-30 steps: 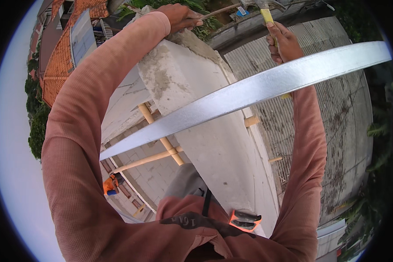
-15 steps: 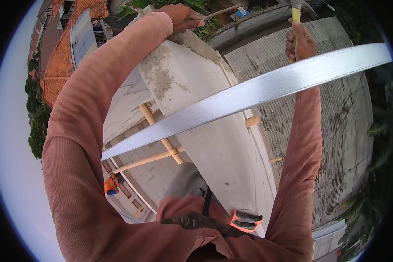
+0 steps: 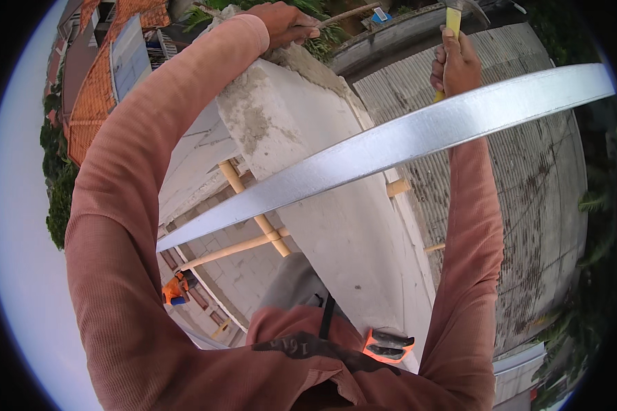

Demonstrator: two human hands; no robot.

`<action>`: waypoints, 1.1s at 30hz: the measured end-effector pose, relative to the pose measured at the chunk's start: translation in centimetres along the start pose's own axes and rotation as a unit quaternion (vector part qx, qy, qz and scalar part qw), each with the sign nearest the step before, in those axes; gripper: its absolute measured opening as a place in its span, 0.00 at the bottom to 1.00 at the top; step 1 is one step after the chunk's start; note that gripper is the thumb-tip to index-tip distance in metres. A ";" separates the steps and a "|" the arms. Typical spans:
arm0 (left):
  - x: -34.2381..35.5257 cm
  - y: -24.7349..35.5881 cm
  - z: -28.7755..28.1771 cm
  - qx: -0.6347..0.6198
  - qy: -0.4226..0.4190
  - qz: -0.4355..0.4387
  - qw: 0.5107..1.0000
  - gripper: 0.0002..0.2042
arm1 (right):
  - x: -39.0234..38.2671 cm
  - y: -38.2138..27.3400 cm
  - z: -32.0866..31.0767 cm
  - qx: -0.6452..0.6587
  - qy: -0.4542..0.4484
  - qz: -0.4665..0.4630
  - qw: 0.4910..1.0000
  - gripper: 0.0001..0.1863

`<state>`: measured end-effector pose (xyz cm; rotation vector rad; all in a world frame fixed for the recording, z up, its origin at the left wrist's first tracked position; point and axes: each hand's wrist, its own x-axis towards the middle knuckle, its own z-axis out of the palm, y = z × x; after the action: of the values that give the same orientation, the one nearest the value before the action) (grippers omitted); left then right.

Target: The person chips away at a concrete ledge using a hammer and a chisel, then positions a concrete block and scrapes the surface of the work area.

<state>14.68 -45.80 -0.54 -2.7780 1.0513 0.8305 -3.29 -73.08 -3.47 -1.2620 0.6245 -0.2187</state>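
At the far end of the wall top, my left hand (image 3: 288, 25) is closed around a thin brown rod (image 3: 353, 14) that points out to the right. Just below that hand lies rough, broken mortar (image 3: 301, 63). My right hand (image 3: 457, 67) is raised on the right, wrapped round the yellow handle of a claw hammer (image 3: 453, 22). The hammer's metal head is partly cut off by the upper edge of the picture. Across the view, nearer than the wall, runs a long shiny metal profile (image 3: 391, 145), passing over my right forearm.
A white plastered wall (image 3: 343, 240) runs below me, with an orange and black object (image 3: 389, 347) on it. Bamboo poles (image 3: 257, 216) cross at its left. Far down, a person in orange (image 3: 177, 289) bends over. A corrugated roof (image 3: 528, 178) lies on the right.
My right hand and the hammer have shifted a little left and up. My left hand and the rod have hardly moved.
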 end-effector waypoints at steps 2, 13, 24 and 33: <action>0.1 0.0 -0.3 0.071 -0.018 -0.010 0.997 0.25 | -0.7 0.4 0.0 -0.133 -0.139 0.065 0.979 0.19; -0.4 -0.5 -0.2 0.082 -0.005 0.098 0.992 0.23 | 3.0 0.0 -5.9 0.048 0.039 -0.050 0.997 0.18; -0.7 -0.4 -0.1 -0.192 0.130 0.075 0.970 0.23 | 3.0 1.7 -5.4 0.049 0.007 -0.023 0.999 0.18; -1.9 1.0 -3.0 -0.229 0.028 0.029 0.973 0.23 | 2.2 1.9 -5.0 0.028 0.006 -0.016 0.999 0.20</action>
<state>14.24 -46.13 3.08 -3.1725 1.0685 1.1361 -4.61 -77.65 -6.72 -1.2173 0.6048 -0.2683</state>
